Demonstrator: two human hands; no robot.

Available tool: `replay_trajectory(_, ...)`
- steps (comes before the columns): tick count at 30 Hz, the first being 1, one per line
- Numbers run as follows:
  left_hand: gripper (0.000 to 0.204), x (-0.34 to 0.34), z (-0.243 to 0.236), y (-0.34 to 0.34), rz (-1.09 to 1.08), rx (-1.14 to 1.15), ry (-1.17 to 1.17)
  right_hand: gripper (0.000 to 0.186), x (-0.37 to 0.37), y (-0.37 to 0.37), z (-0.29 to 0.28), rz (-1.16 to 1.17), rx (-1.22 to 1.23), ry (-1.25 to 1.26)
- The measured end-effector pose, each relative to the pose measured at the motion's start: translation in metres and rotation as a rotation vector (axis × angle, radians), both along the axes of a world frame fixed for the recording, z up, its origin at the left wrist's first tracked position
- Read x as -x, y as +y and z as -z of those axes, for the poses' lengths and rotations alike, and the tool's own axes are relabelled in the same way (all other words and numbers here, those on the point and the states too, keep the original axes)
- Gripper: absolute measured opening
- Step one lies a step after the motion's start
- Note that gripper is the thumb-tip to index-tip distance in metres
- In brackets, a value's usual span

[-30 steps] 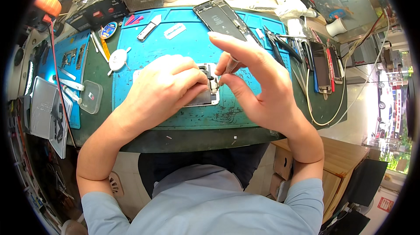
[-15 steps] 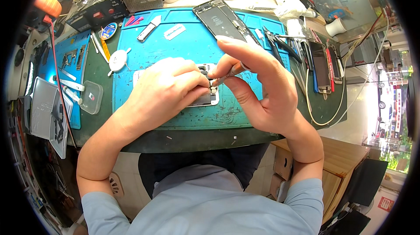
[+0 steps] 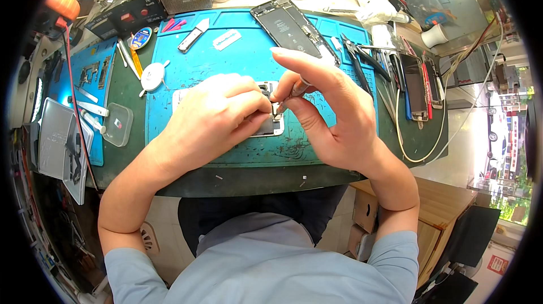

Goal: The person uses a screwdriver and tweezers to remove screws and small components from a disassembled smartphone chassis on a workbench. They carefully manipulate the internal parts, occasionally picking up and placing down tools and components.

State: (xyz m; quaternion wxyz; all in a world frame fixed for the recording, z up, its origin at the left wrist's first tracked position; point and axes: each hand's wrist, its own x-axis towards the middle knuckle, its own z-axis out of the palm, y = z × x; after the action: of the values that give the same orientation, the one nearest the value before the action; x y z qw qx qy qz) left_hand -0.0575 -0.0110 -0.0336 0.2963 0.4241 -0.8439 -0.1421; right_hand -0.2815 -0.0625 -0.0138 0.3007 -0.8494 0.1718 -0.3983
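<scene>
Head view: fine work done at close quarters

By the right hand (image 3: 339, 114), a slim orange-handled tool (image 3: 300, 87) is gripped between thumb and fingers, one finger being held outstretched. The tool is slanted, its lower end directed at the right end of a white-framed phone panel (image 3: 264, 129); whether the tip is touching cannot be told. By the left hand (image 3: 218, 108), the panel's middle is covered. Its fingertips are bunched near the tool, and whether anything small is pinched there cannot be told.

The step in hand is judged to be delicate tool work at the panel's right end. A steady panel and a well-placed tip seem to be called for by the next move, with the left fingertips clear of the tool's line.

The panel is laid flat on the near half of a blue mat (image 3: 237, 60), its inner side turned up. Its long axis is set roughly left to right, the end with small parts being pointed right.

Farther out, an opened dark phone (image 3: 285, 29) is laid aslant, from far left to near right. Pliers (image 3: 358, 65) are placed to its right. Everything is carried by a dark green worktop (image 3: 254, 176).
</scene>
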Motion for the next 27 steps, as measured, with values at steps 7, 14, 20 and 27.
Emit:
replay_trajectory(7, 0.018, -0.001, 0.001, -0.001, 0.002, 0.004, -0.006, 0.052, -0.001, 0.000, 0.001, 0.015, 0.005, 0.023)
replay_trajectory(14, 0.012, 0.002, 0.001, -0.001, -0.017, 0.092, 0.011, 0.050, -0.002, -0.005, 0.007, 0.004, 0.191, -0.008)
replay_trajectory(20, 0.010, -0.001, 0.003, -0.004, -0.062, 0.108, 0.014, 0.046, 0.002, -0.003, -0.006, 0.000, 0.199, 0.059)
replay_trajectory(27, 0.011, -0.004, 0.000, -0.007, -0.067, 0.118, 0.021, 0.047, -0.004, 0.001, 0.000, -0.033, 0.084, -0.001)
